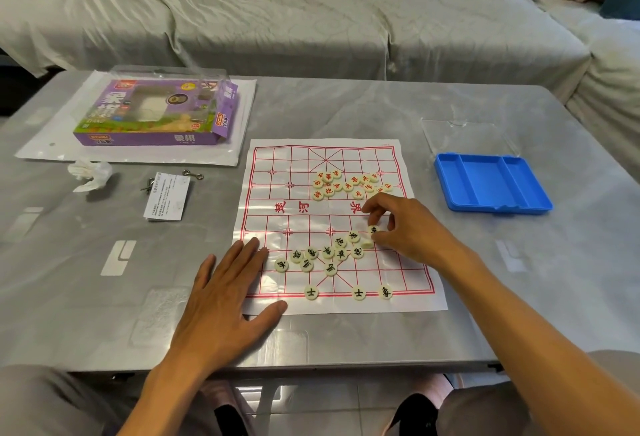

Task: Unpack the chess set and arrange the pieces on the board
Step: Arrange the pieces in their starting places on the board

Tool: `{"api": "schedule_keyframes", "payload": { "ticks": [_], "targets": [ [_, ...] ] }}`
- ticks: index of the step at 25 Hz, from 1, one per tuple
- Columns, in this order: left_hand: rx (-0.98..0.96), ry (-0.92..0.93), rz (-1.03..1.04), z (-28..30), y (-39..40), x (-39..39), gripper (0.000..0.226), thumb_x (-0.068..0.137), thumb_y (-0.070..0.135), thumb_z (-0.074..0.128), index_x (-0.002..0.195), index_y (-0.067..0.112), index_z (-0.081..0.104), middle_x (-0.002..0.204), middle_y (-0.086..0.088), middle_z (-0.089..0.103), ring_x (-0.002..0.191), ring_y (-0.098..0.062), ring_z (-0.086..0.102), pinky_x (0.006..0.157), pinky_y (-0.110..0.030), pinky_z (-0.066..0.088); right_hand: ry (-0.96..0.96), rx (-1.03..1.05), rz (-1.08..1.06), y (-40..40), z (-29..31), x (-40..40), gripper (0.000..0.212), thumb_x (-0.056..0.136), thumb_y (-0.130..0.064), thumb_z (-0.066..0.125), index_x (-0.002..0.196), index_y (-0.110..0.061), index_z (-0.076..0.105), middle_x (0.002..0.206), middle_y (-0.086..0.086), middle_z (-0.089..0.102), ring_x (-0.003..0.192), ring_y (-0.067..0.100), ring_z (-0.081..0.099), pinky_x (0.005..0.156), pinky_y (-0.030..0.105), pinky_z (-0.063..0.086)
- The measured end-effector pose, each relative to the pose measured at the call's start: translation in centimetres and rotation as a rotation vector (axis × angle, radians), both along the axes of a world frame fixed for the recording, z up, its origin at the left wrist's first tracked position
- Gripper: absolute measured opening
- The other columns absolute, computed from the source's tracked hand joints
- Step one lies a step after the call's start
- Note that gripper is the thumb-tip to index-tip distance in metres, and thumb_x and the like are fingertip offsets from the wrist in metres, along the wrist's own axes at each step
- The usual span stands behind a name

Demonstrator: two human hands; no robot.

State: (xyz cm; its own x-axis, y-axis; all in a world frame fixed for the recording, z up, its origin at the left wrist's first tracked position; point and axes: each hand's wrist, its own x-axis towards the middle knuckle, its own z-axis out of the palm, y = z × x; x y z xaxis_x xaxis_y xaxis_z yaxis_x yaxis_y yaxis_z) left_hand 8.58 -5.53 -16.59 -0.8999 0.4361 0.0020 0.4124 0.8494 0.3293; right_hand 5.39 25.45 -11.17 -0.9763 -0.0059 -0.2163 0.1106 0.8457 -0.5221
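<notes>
Right now the fingers (375,213) of the right hand (408,227) are curled and pinch a cream piece with a black mark (373,229), held just above the paper board (332,224) near its right side, below the river line. Just beside that piece lies a loose cluster of black-marked pieces (332,252), spread across the near half of the board; three more pieces (358,293) sit apart along the near edge line. A heap of red-marked pieces (349,184) lies on the far half, toward the right.

The left hand (225,307) lies flat with straight, spread fingers, holding nothing; its fingertips press on the board's left edge and its thumb touches the near left corner.

The board rests on a grey tabletop (346,106). To its right, well apart, is a blue tray (491,182) with compartments, and behind the tray a clear lid (467,134). At the far left a purple box (156,113) sits on a white bag (221,155). Near that are a crumpled tissue (90,174), a small printed card (168,198) and some metal hooks (192,174). A covered sofa (311,19) stands behind the tabletop.
</notes>
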Motion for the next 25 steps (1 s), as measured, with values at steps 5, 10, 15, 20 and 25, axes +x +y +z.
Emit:
{"api": "schedule_keyframes", "payload": {
  "ticks": [5,10,15,20,25],
  "targets": [
    [0.0,0.002,-0.007,0.0,0.0,-0.1,0.087,0.079,0.082,0.018,0.151,0.036,0.01,0.158,0.017,-0.002,0.144,0.002,-0.01,0.121,-0.039,-0.002,0.018,-0.005,-0.021,0.0,0.2,0.4,0.042,0.084,-0.022,0.071,0.119,-0.036,0.053,0.107,-0.02,0.054,0.084,0.007,0.054,0.085,0.018,0.046],
    [-0.001,-0.005,-0.005,-0.2,0.0,0.0,0.088,0.078,0.083,0.016,0.151,0.036,0.008,0.159,0.016,-0.002,0.144,0.001,-0.009,0.121,-0.041,-0.001,0.004,0.074,0.086,-0.4,1.3,1.2,0.024,0.086,-0.027,0.068,0.106,-0.034,0.058,0.107,-0.016,0.059,0.095,0.007,0.053,0.09,0.022,0.048],
    [-0.002,-0.01,0.001,-0.2,0.0,0.0,0.088,0.078,0.084,0.017,0.151,0.037,0.007,0.158,0.017,-0.004,0.144,0.001,-0.01,0.121,-0.04,-0.003,-0.014,0.115,0.152,-0.7,0.8,2.5,0.021,0.087,-0.031,0.067,0.107,-0.032,0.063,0.115,-0.014,0.06,0.101,0.007,0.051,0.088,0.018,0.043],
    [-0.004,-0.003,0.0,-0.1,0.0,-0.1,0.09,0.076,0.086,0.012,0.151,0.037,0.008,0.158,0.017,-0.003,0.144,0.001,-0.01,0.121,-0.039,-0.004,-0.01,0.094,0.117,-0.1,0.6,4.1,0.017,0.086,-0.035,0.067,0.102,-0.034,0.062,0.111,-0.014,0.063,0.099,0.008,0.053,0.09,0.02,0.045],
    [0.014,0.0,0.0,-0.1,0.1,0.0,0.092,0.076,0.086,0.011,0.152,0.034,0.014,0.159,0.016,0.002,0.145,0.0,-0.005,0.121,-0.04,-0.001,-0.009,0.172,0.062,-0.9,-0.2,3.7,0.035,0.083,-0.053,0.064,0.112,-0.035,0.057,0.104,-0.016,0.061,0.091,0.01,0.056,0.082,0.02,0.049]
  ]
}}
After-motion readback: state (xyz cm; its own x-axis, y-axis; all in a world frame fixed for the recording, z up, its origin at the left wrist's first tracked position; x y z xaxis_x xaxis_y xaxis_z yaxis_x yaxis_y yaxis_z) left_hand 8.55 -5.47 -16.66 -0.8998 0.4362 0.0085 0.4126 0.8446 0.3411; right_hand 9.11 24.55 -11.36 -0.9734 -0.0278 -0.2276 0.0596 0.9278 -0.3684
